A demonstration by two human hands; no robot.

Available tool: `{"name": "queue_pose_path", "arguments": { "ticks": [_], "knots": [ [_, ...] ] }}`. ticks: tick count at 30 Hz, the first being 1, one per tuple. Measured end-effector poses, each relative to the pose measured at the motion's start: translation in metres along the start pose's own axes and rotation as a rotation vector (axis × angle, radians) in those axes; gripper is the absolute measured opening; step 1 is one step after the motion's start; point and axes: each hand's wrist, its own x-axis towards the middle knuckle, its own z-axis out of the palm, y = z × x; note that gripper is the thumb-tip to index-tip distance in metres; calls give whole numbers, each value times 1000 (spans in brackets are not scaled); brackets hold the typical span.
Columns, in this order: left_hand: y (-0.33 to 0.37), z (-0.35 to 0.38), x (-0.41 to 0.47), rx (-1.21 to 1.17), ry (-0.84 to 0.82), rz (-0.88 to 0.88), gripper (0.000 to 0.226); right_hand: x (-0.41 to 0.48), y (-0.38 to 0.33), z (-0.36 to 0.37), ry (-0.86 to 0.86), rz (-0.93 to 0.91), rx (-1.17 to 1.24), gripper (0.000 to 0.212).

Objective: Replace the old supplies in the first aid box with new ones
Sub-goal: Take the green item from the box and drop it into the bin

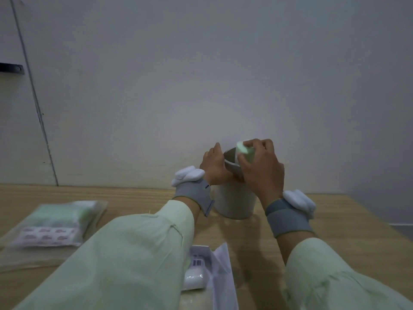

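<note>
Nearest item: open white carton [199, 253] with a barcoded label and a smooth white device [194, 278] in it, folded leaflet [223, 262] alongside, half under my left sleeve [125, 260].

Item, left: clear bag [51, 222] of green packs and a pink blister strip. It is blurred, and by my guess the new stock.

Item, far edge: white cylindrical container [234, 204], close to the wall [201, 86], with a grey tilting lid [231, 158].
- Left hand [213, 165]: curled round the container's top, steadying it.
- Right hand [260, 170]: fingertips pinching a pale green packet [245, 151] just over the lid opening.

Handling, judged: the packet looks light, soft and crushable. Hold it by its ends and loosely. The container looks light enough to tip.

Room: the wall blocks the back, while bare table [339, 218] lies open to the right. Which item is the first aid box, I cannot tell.
</note>
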Motion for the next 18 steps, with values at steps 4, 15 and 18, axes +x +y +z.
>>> {"name": "queue_pose_path", "arguments": {
  "ticks": [4, 15, 18],
  "knots": [
    [1, 0, 1, 1, -11, -11, 110, 3, -4, -3, -62, 18, -66, 34],
    [-1, 0, -1, 6, -50, -1, 112, -10, 5, 7, -227, 112, -238, 47],
    [2, 1, -7, -13, -42, -4, 115, -12, 3, 8, -199, 112, -242, 46]
  ]
}}
